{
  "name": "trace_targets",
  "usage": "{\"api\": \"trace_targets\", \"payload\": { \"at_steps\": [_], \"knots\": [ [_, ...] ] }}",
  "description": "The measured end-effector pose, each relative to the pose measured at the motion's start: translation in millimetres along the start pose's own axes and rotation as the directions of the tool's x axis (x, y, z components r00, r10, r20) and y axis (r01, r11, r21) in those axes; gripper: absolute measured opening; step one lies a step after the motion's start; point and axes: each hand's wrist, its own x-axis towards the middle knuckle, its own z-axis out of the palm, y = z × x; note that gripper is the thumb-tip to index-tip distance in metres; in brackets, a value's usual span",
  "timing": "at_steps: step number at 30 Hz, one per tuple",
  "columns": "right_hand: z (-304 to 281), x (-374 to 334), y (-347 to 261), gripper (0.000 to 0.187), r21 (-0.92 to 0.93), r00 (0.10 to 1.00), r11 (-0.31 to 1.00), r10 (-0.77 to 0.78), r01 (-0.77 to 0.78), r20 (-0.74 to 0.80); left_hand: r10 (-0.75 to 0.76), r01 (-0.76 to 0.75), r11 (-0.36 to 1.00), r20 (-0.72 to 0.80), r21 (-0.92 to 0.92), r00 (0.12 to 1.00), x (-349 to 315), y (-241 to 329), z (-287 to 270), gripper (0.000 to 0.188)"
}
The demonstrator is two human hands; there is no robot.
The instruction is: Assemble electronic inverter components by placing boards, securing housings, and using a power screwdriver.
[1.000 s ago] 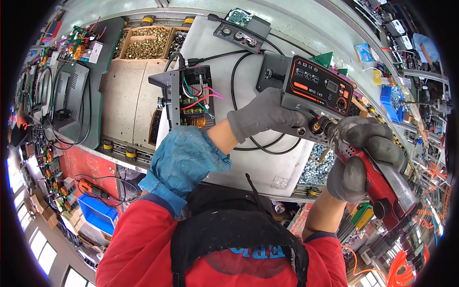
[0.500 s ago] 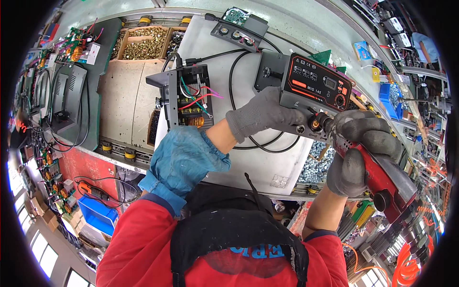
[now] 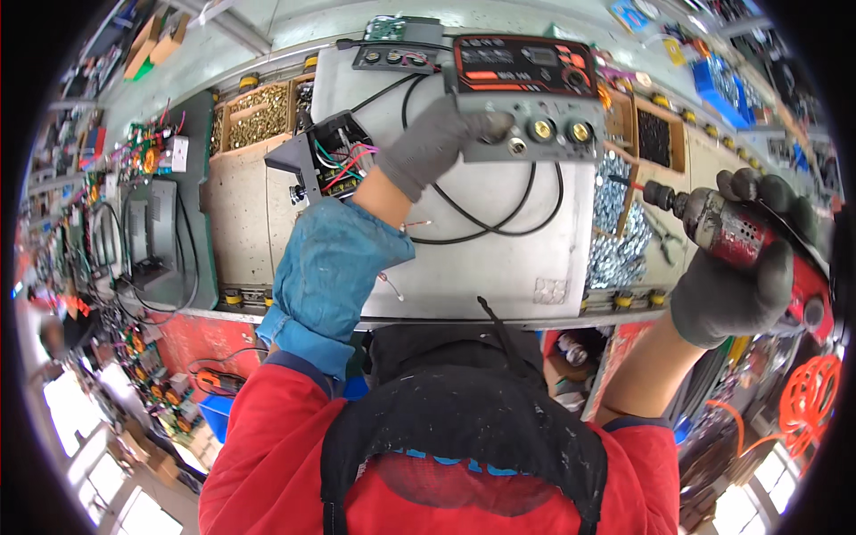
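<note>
My left hand [image 3: 432, 143], in a grey glove, grips the lower left corner of a dark grey welding-machine front panel [image 3: 526, 111]. Its black-and-red control face tilts up, and round brass-centred sockets show on the lower face. The fingertips are partly hidden against the panel. Out to the right, my gloved right hand [image 3: 744, 259] is wrapped round a red power screwdriver [image 3: 727, 223]. The bit points left, apart from the panel. Left of the panel, an opened machine housing [image 3: 334, 160] with coloured wires stands partly behind my left wrist.
A black cable [image 3: 499, 234] loops over the white work mat [image 3: 499, 285]. Bins of brass fittings [image 3: 259, 116] stand back left; silvery screws [image 3: 615, 241] fill a bin right of the mat. Pliers [image 3: 662, 236] lie beside it. A small socket plate [image 3: 392, 59] sits at the back.
My right hand and the screwdriver have moved right, away from the panel. The panel has turned level, its socket face now toward me, with my left hand still on it.
</note>
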Motion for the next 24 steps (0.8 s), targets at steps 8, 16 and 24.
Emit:
{"api": "trace_targets", "payload": {
  "at_steps": [8,16,24],
  "knots": [
    [-193.6,-223.2,40.2,0.023,-0.258,0.53,0.532,0.458,-0.807,-0.714,0.255,-0.273,0.86,0.101,0.431,0.962,-6.9,-8.1,-15.9,0.028],
    [-305.0,-396.1,16.5,0.057,-0.548,0.494,-0.5,0.25,-0.671,-0.833,0.032,0.033,0.844,-0.112,0.535,0.993,-47.7,-30.8,32.5,0.041],
    [-332.6,-388.1,21.6,0.084,-0.372,0.354,-0.707,0.182,-0.601,-0.917,0.019,0.236,0.674,-0.336,0.7,0.942,-108.4,-127.3,85.0,0.09]
  ]
}}
